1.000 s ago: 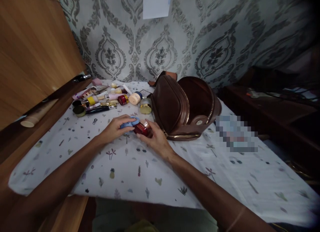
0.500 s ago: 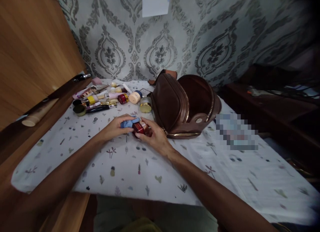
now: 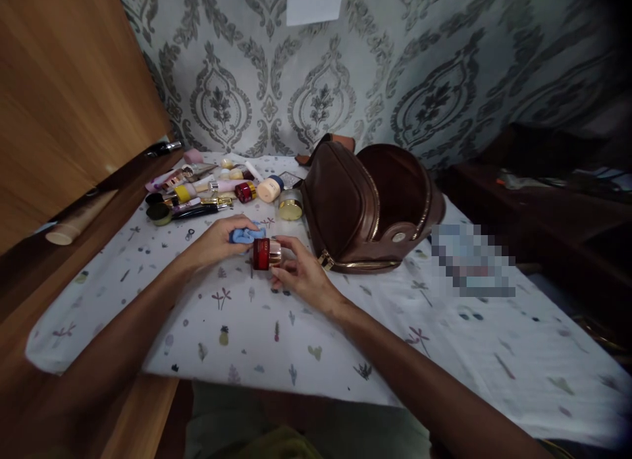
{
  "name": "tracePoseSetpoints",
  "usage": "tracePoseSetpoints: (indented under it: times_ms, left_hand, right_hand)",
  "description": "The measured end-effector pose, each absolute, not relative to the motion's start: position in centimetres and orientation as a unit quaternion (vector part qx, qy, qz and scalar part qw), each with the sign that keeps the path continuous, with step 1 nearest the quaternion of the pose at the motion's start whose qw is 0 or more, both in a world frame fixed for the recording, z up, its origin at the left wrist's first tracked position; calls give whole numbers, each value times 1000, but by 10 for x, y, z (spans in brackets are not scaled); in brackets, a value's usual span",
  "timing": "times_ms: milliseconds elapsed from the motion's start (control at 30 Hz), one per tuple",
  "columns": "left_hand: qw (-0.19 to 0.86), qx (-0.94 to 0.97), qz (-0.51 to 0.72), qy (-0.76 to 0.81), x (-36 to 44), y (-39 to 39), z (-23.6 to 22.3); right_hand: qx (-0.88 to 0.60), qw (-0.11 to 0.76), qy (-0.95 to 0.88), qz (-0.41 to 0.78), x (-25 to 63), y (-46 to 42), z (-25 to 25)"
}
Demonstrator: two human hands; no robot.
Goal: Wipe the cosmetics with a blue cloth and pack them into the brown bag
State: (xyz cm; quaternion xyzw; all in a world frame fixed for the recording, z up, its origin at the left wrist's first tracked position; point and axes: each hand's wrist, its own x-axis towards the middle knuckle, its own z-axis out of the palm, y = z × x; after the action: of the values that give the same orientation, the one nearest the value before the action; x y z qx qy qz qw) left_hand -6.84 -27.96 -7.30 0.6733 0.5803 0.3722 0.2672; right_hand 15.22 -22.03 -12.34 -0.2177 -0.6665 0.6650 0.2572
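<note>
A small red jar with a shiny rose-gold lid is gripped by the lid between the thumb and fingers of my right hand. Just left of it, my left hand is closed on a crumpled blue cloth, which sits close to the jar's upper edge. Right of my hands stands a brown leather bag, its zipped top wide open. Beyond my hands are a clear jar with a yellowish base, a cream jar with a dark blue lid and another red jar.
Several cosmetics, including a black tube and a yellow-banded item, lie in a cluster at the back left. A beige tube rests on the wooden ledge. A pixelated object lies right of the bag on the patterned tablecloth.
My left hand with the blue cloth has drawn slightly left, away from the red jar. The jar has turned so its lid points right, and my right hand now grips the lid.
</note>
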Motion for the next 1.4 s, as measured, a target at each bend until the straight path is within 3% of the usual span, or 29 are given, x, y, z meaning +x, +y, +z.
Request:
tracePoseSetpoints:
  times_ms: [233, 533, 867, 1000, 1233, 1400]
  left_hand:
    - [187, 757, 296, 551, -65, -288, -58]
    - [78, 779, 298, 546, -59, -291, -68]
    - [80, 765, 307, 561, -64, -302, -61]
    - [76, 747, 329, 573, -64, -302, -70]
    - [-26, 716, 352, 602, -60, -297, -94]
    - [-86, 725, 366, 577, -64, -294, -107]
  right_hand:
    - [-225, 281, -718, 596, 154, -212, -121]
    - [-243, 289, -749, 545, 152, -210, -126]
    - [-241, 295, -750, 541, 152, -212, -125]
    - [-234, 286, -756, 541, 150, -210, -126]
    - [-244, 238, -809, 478, 147, -197, -114]
    - [-258, 259, -826, 428, 136, -192, -114]
